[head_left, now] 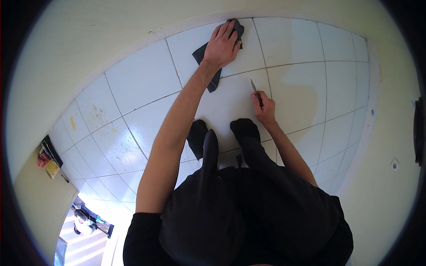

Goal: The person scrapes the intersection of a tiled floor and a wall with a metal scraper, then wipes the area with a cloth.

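Observation:
Stretched far forward, my left hand [220,48] presses a dark cloth [201,54] onto the white tiled floor where it meets the wall. Its fingers are bent over the bunched far end of the cloth. A loose end of the cloth trails back beneath my wrist. Closer to me and to the right, my right hand [265,111] is closed round the dark handle of a small knife [254,85]. The narrow pointed blade points up and away from me, apart from the cloth. Most of the handle is hidden in my fist.
I squat with my feet in dark socks [245,129] on the floor tiles [148,80]. Cream walls [111,48] close in ahead and at both sides. A yellowish patch [306,99] spreads over tiles at right; specks [95,116] mark tiles at left. A dustpan-like dark object [52,152] stands far left.

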`<action>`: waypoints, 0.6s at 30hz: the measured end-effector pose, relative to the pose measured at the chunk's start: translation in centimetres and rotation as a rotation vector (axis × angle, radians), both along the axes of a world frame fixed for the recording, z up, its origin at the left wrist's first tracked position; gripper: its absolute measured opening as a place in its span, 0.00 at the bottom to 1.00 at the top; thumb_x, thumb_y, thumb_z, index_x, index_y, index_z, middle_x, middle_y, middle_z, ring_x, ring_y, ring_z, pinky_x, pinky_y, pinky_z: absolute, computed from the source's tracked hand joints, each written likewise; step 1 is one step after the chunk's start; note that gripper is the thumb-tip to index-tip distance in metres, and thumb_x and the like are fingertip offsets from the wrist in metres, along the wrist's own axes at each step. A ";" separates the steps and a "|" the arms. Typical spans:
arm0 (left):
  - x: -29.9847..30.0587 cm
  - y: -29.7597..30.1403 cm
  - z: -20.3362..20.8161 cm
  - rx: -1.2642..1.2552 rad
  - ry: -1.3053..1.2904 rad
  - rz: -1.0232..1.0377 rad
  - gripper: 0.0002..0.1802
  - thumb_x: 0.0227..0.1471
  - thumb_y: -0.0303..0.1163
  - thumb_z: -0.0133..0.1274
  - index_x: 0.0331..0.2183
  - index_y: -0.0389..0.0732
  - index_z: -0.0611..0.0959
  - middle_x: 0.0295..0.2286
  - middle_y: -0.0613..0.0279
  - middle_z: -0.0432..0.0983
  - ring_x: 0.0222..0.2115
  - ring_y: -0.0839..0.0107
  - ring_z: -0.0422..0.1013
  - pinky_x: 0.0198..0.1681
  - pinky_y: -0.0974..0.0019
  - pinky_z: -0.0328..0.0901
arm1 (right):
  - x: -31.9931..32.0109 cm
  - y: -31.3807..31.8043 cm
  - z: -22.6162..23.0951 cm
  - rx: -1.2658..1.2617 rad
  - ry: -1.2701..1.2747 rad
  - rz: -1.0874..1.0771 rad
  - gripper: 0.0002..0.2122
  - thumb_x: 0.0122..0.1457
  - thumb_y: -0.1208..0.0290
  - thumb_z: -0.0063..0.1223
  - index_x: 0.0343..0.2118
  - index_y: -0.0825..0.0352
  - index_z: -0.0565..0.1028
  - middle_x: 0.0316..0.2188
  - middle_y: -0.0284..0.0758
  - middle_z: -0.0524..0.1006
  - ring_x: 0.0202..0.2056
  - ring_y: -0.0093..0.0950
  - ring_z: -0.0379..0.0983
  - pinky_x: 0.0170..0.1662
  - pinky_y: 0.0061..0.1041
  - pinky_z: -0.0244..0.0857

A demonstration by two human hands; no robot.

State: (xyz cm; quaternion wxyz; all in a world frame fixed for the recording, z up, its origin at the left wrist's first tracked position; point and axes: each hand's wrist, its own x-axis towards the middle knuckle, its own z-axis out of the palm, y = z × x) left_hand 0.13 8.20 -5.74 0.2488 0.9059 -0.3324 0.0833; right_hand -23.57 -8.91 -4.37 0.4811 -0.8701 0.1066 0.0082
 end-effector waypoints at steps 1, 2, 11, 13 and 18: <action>0.2 0.0 0.0 0.000 0.005 -0.021 0.21 0.63 0.39 0.50 0.49 0.32 0.78 0.62 0.43 0.64 0.64 0.50 0.59 0.68 0.49 0.54 | 0.0 0.1 0.0 0.004 -0.015 0.004 0.07 0.66 0.70 0.55 0.37 0.69 0.77 0.14 0.36 0.69 0.13 0.27 0.66 0.20 0.28 0.59; 0.3 0.0 0.0 -0.001 0.009 -0.042 0.21 0.63 0.39 0.50 0.49 0.32 0.78 0.62 0.43 0.64 0.64 0.51 0.59 0.68 0.49 0.53 | 0.1 0.1 0.0 0.005 -0.014 0.004 0.07 0.66 0.70 0.55 0.37 0.69 0.77 0.14 0.36 0.69 0.13 0.27 0.66 0.20 0.28 0.59; 1.0 -0.5 -0.1 -0.011 -0.010 -0.093 0.20 0.64 0.40 0.49 0.48 0.33 0.78 0.62 0.44 0.64 0.64 0.52 0.59 0.69 0.50 0.52 | 0.2 0.1 0.4 0.008 0.026 0.012 0.07 0.67 0.70 0.54 0.37 0.69 0.76 0.14 0.36 0.70 0.14 0.28 0.67 0.21 0.29 0.60; 1.3 -0.7 -0.1 0.010 -0.010 -0.114 0.20 0.64 0.40 0.48 0.48 0.33 0.78 0.62 0.45 0.64 0.64 0.52 0.59 0.70 0.50 0.52 | 0.2 0.1 0.5 0.002 0.030 0.015 0.07 0.67 0.70 0.54 0.38 0.68 0.76 0.14 0.36 0.70 0.14 0.28 0.67 0.21 0.29 0.60; 2.4 -1.2 -0.2 0.024 -0.023 -0.200 0.21 0.66 0.40 0.46 0.49 0.33 0.78 0.63 0.48 0.64 0.64 0.53 0.58 0.70 0.53 0.53 | 0.1 0.0 0.4 0.006 0.035 0.015 0.07 0.67 0.69 0.54 0.38 0.68 0.77 0.14 0.37 0.70 0.14 0.29 0.67 0.21 0.29 0.60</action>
